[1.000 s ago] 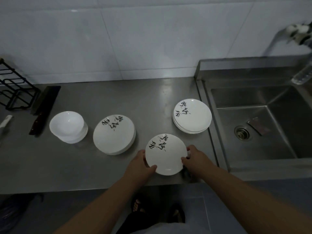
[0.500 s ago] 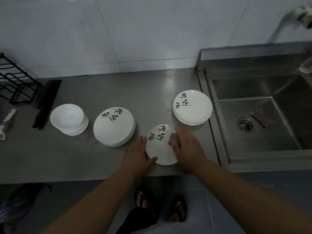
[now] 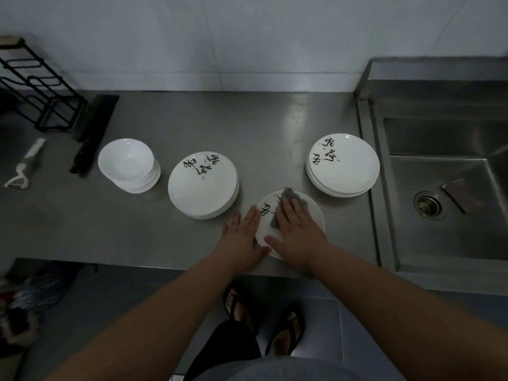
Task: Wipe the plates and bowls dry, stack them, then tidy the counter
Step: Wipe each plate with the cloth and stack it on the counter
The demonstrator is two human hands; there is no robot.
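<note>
Head view looks down on the steel counter [image 3: 261, 125], and the coming move turns on one thing: the single plate [image 3: 316, 215] lies directly under my right hand [image 3: 298, 232], at the counter's near edge. That hand is flat, fingers straight and a little spread, pressing a grey cloth [image 3: 291, 196] onto the plate's face; the cloth's far corner shows past the fingertips. My left hand [image 3: 242, 235] lies flat just beside the plate's left rim, fingers straight and thumb touching the near rim, gripping nothing. I judge it is steadying the plate during the wipe.

The plate is round, so there is no long axis to line up. From it, the middle plate stack [image 3: 202, 185] lies to the left and slightly beyond, nearer the left hand. The right plate stack [image 3: 343, 163] lies beyond and to the right, nearer the right hand, beside the sink [image 3: 453, 202]. Which stack is the dried one I cannot tell.

Counted: one loose plate, two plate stacks, one bowl stack [image 3: 127, 163] further left (each pile shows several rims, too close to number), and one cloth. For tidying later I also see one dark knife [image 3: 93, 133], one white peeler [image 3: 24, 163] and one black wire rack [image 3: 35, 86] at the far left.
</note>
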